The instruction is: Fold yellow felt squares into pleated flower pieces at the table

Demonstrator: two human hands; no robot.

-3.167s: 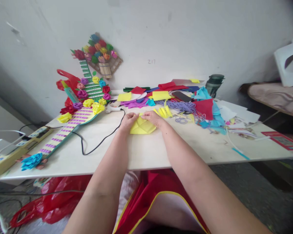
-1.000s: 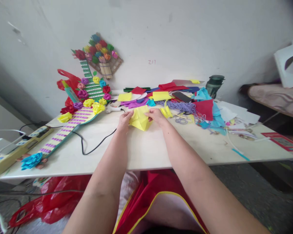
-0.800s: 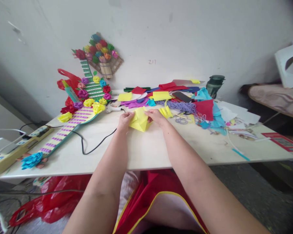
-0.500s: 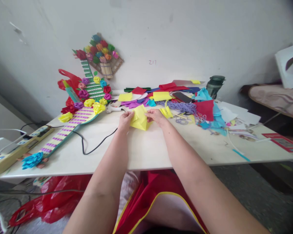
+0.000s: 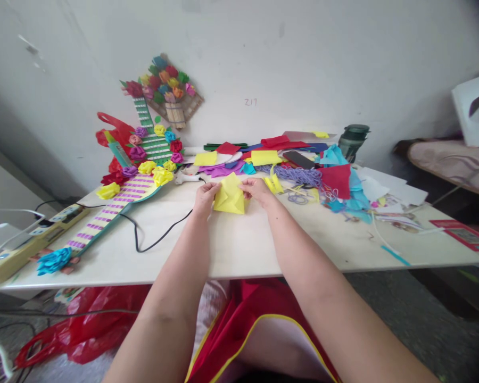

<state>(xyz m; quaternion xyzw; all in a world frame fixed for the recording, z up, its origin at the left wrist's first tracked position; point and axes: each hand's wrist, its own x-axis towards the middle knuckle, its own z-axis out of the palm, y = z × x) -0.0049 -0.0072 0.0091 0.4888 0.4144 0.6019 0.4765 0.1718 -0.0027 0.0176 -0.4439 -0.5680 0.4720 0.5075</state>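
Observation:
A folded piece of yellow crepe paper (image 5: pixel 229 196) is held up just over the white table, with creased flaps facing me and a point at its top. My left hand (image 5: pixel 206 198) pinches its left edge between thumb and fingers. At the opposite edge my right hand (image 5: pixel 256 190) pinches the paper too, its fingertips partly behind the sheet. Right beside my right hand lie curled yellow paper strips (image 5: pixel 273 183). A white glue gun (image 5: pixel 187 176) with a black cord rests beyond my left hand.
Behind lie stacked coloured papers (image 5: pixel 223 159), purple yarn (image 5: pixel 295 174), a dark phone (image 5: pixel 298 159) and a green bottle (image 5: pixel 353 141). On the left are a flower-trimmed guitar-shaped craft (image 5: pixel 122 205), a glue bottle (image 5: pixel 118 153) and a power strip (image 5: pixel 43 236).
Earlier my hands were close together at the paper's top edge. Now they are apart at its two sides, and the paper has turned so a point stands up and its folded flaps show.

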